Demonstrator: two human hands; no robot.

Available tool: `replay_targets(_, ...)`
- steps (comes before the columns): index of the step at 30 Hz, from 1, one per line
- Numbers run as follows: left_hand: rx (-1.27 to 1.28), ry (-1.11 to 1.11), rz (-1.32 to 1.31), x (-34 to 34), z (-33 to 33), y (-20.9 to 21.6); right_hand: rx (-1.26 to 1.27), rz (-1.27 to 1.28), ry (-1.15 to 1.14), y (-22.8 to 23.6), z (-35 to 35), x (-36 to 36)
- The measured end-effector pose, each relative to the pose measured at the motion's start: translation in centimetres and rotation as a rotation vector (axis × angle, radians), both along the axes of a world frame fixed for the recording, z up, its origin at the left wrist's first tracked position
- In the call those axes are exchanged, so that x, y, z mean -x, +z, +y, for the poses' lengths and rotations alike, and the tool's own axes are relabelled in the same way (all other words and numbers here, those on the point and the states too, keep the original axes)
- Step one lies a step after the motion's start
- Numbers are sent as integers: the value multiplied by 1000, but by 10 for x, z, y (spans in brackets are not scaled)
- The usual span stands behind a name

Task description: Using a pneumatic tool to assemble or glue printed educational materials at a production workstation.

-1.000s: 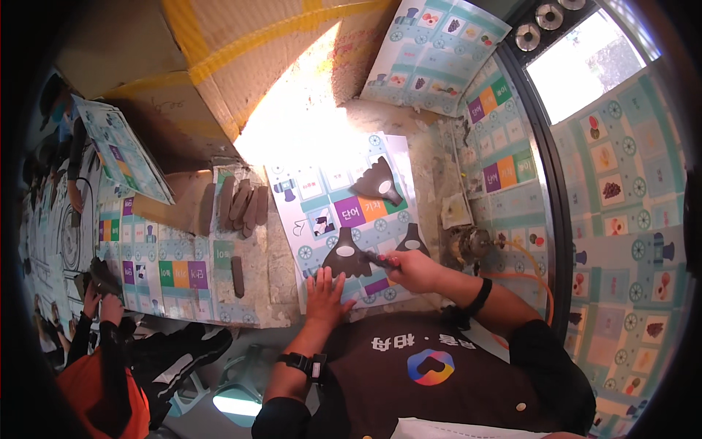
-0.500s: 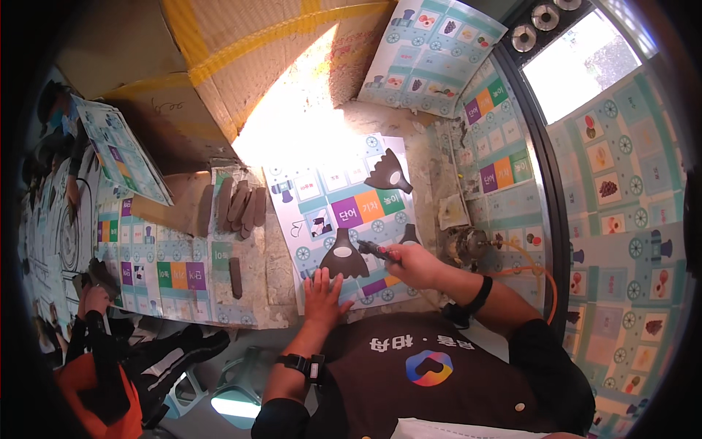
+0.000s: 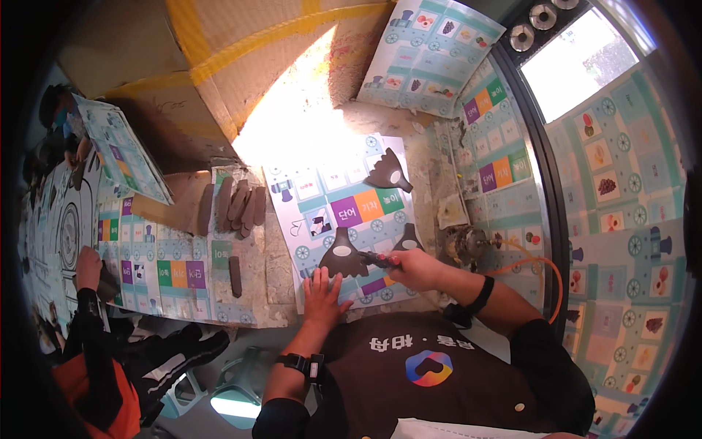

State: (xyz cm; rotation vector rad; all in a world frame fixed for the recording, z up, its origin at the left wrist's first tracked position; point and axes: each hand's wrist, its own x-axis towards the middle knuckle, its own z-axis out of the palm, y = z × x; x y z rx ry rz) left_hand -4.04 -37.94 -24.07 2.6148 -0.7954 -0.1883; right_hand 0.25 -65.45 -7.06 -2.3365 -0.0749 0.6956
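A dark brown, fan-shaped piece (image 3: 341, 246) with a scalloped edge and a pale oval in it lies flat on a printed sheet (image 3: 300, 227). The fingertips of my left hand (image 3: 322, 295), stretched out and spread, rest at its lower edge. Closed around a dark, pen-like tool (image 3: 374, 259) with some red on it, my right hand (image 3: 415, 269) brings the tip to the piece's right side. Two similar brown pieces are on the sheet: one scalloped piece (image 3: 389, 173) at the upper right, another (image 3: 408, 238) partly hidden behind my right hand.
Several brown strips (image 3: 240, 207) are piled left of the sheet, with a single strip (image 3: 235, 276) nearer me. Large cardboard boxes (image 3: 278, 44) stand behind. An orange hose (image 3: 557, 293) curves at the right. Another person's hand (image 3: 88, 267) works at the far left.
The tool's tip has shifted slightly down along the piece's right side, with my right hand moving a little. My left hand stays put. At far left, the other person's arm has moved up.
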Motion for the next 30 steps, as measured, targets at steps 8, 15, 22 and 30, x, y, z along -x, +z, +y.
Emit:
replay_targets(8,-1,0,-6,0,0,1,-18,20,-13,1,0,2)
replay_targets(15,7,-5,-11,2,-1,-1,-96,-11,-33,3,18,4)
replay_targets(22,3,-10,-37,-1,-1,-2,-90,-37,-58,-3,11,16)
replay_targets(30,-71,22,-22,-5,0,10,-184,56,-199,11,-12,38)
